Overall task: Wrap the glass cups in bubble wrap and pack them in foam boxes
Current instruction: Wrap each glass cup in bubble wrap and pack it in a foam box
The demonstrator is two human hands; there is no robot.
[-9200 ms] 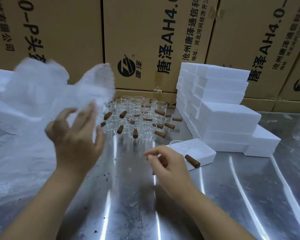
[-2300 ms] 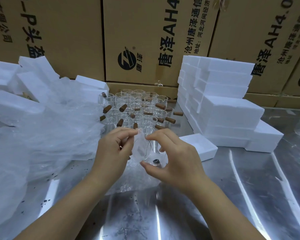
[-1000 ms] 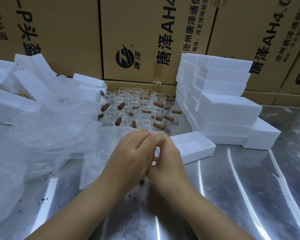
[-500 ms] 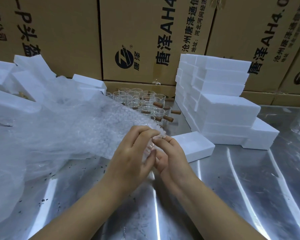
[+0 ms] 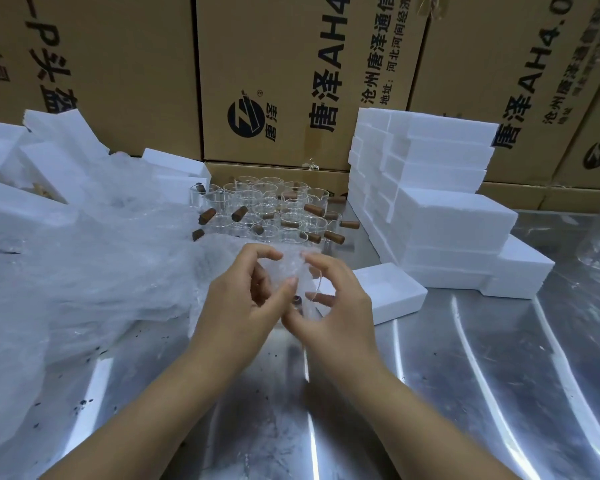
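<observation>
Above the bench (image 5: 465, 375), your left hand (image 5: 243, 303) and right hand (image 5: 336, 310) curl their fingers (image 5: 253, 251) round a glass cup (image 5: 305, 289) half-swathed in bubble wrap (image 5: 290, 263); loosely gathered film could let it slip onto steel beside the open foam box (image 5: 392, 289).

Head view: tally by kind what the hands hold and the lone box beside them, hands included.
Left hand and right hand: 2
Clear glass cup with brown wooden handle, held between them: 1
Clear bubble wrap sheet pinched over it: 1
Open white foam box beside the right hand: 1
Total: 5
</observation>
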